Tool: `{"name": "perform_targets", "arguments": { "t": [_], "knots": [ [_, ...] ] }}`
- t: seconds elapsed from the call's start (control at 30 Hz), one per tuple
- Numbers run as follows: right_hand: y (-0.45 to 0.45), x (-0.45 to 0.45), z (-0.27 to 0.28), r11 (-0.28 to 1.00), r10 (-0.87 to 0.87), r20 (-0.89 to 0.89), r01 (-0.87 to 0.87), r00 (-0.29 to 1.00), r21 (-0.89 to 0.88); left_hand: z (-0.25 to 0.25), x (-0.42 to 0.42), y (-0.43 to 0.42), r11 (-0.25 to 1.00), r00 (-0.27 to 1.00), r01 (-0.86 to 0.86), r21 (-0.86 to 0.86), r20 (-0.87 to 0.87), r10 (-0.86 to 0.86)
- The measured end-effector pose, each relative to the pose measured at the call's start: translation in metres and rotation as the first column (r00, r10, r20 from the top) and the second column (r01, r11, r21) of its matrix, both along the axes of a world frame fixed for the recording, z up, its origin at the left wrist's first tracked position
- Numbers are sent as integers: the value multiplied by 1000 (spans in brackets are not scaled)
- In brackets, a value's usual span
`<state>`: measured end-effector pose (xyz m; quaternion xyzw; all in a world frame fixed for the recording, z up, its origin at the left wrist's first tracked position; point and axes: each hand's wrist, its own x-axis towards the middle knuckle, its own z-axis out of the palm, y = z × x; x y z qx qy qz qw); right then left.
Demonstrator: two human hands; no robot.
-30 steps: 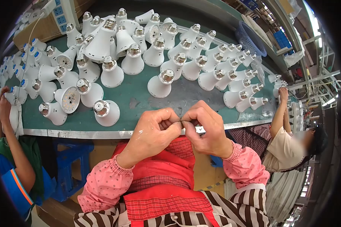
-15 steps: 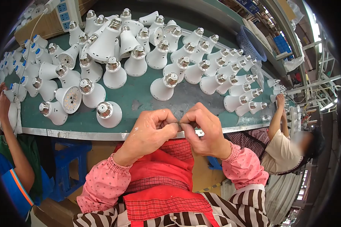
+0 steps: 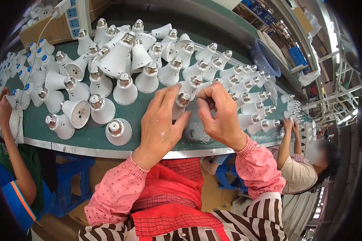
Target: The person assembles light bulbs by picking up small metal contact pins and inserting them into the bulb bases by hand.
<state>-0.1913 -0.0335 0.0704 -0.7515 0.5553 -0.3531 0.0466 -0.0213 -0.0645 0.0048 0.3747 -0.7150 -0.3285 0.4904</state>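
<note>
My left hand (image 3: 161, 124) reaches over the bench with fingers stretched and thumb apart, around a white light bulb (image 3: 180, 107) with a silver screw cap. The hand partly hides this bulb, which stands cap up; whether the fingers touch it is unclear. To its right, my right hand (image 3: 222, 116) is closed in a pinch, thumb against curled fingers. Whatever it pinches is too small to make out. Nearest on the left, another bulb (image 3: 118, 131) stands near the bench edge, and a tipped bulb (image 3: 77, 114) shows its round LED board.
Many more bulbs crowd the green bench (image 3: 140, 138), some with blue caps at left. A blue basket (image 3: 265, 58) sits at the back right. A power strip (image 3: 72, 18) stands at the back left. Co-workers' hands are at the left (image 3: 4, 108) and right (image 3: 290, 125).
My hands were together near the bench edge, pinching something small and dark. They have parted and moved forward; the left has opened around a bulb. The view has shifted slightly.
</note>
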Motion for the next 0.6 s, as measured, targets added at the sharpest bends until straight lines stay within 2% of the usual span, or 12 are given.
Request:
{"name": "perform_targets", "arguments": {
  "t": [0.03, 0.07, 0.27, 0.4, 0.6],
  "knots": [
    [-6, -1, 0, 1000, 13, -9, -13, 1000, 7, -3, -3, -5, 1000, 1000, 2, -25, 4, -1],
    [-10, -1, -1, 1000, 23, -17, -23, 1000, 16, -4, -3, -6, 999, 999, 28, 44, 34, -29],
    [-20, -3, -1, 996, 74, -137, -68, 988, 51, -4, -2, -9, 985, 996, 86, 153, -49, -79],
    [-25, -2, 6, 992, 123, -239, -120, 963, 28, -5, -1, -10, 983, 995, 91, 157, -53, -84],
    [-32, 0, 25, 977, 212, -431, -180, 877, 114, -7, -1, -10, 986, 995, 88, 139, -62, -80]
  ]
}}
